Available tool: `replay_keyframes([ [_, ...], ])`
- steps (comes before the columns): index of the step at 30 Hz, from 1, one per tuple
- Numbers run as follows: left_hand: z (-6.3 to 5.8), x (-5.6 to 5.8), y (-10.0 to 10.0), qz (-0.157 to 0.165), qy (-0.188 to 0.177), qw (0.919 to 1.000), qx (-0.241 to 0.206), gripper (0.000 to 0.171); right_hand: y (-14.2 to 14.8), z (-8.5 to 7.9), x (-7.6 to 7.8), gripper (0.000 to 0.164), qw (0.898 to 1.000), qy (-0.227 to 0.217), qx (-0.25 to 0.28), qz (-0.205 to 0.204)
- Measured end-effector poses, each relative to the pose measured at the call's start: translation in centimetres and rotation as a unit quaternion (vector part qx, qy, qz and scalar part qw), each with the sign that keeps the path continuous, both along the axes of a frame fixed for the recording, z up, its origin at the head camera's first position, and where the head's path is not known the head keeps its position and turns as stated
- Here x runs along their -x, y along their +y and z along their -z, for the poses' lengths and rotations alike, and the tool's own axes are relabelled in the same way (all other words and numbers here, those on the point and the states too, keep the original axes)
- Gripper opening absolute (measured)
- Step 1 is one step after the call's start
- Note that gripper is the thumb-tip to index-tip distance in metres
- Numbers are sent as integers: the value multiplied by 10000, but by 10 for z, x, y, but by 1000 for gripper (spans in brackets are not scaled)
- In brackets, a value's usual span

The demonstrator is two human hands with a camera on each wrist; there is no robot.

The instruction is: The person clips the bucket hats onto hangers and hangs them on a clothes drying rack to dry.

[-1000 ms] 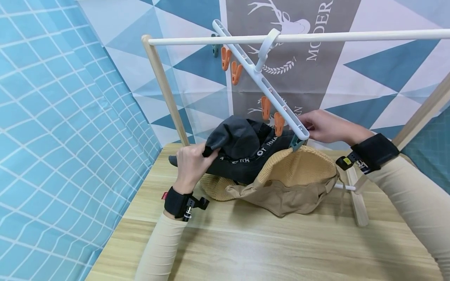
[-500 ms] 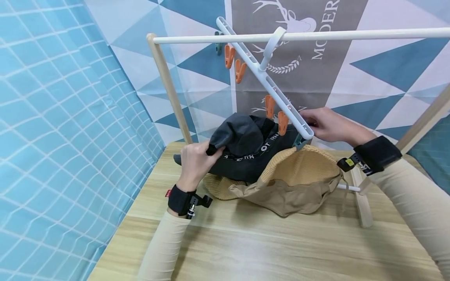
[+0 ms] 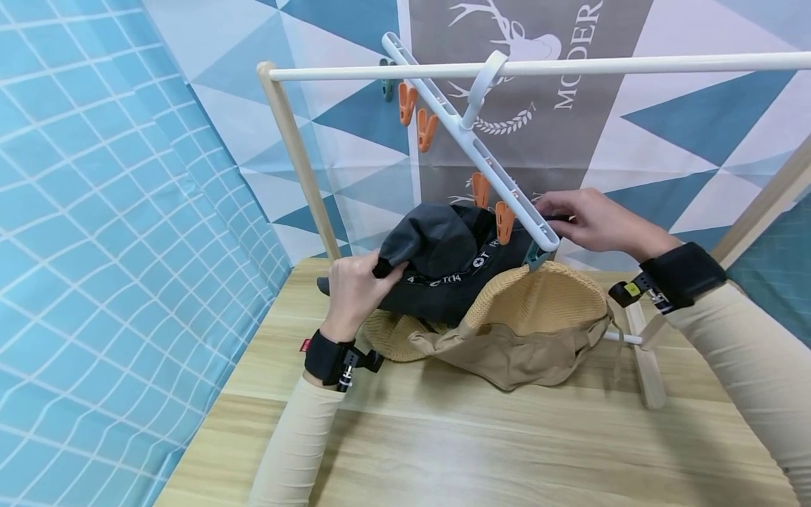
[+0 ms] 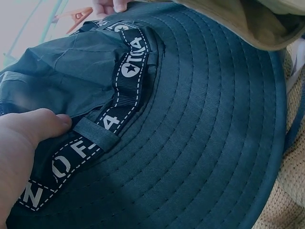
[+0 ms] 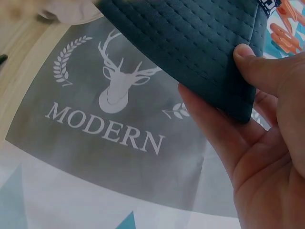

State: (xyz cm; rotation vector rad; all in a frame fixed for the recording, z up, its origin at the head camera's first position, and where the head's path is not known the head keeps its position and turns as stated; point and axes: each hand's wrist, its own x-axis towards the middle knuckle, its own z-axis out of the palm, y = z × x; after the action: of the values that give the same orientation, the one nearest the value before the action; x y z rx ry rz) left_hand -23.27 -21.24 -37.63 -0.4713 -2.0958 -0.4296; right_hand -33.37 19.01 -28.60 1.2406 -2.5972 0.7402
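A dark blue-grey bucket hat (image 3: 431, 246) with a lettered black band is spread between both hands, below a pale blue clip hanger (image 3: 472, 144). My left hand (image 3: 355, 292) pinches the hat's crown beside the band; in the left wrist view its thumb (image 4: 50, 121) lies on the cloth. My right hand (image 3: 586, 218) grips the far brim, with thumb and fingers on either side of its edge in the right wrist view. A tan hat (image 3: 519, 352) with a knitted straw-coloured inside hangs from a green clip (image 3: 536, 257) at the hanger's near end, in front of the dark hat.
The hanger hooks over a white rail (image 3: 633, 65) on wooden posts (image 3: 298, 155). Orange clips (image 3: 505, 222) and another green clip (image 3: 388, 81) hang along it. Underneath is a wooden table (image 3: 443, 443); a patterned cloth wall stands behind, blue checked cloth (image 3: 127, 211) at left.
My right hand has risen slightly with the far brim of the dark hat. My left hand keeps its hold, shifted a little to the right. The hanger and tan hat stay about where they were.
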Motion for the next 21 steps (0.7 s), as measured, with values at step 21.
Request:
replay_keyframes([
  [21,-6,20,34,550,-57,9985,60,53,37,-1,-6,17,9980,498,212,332],
])
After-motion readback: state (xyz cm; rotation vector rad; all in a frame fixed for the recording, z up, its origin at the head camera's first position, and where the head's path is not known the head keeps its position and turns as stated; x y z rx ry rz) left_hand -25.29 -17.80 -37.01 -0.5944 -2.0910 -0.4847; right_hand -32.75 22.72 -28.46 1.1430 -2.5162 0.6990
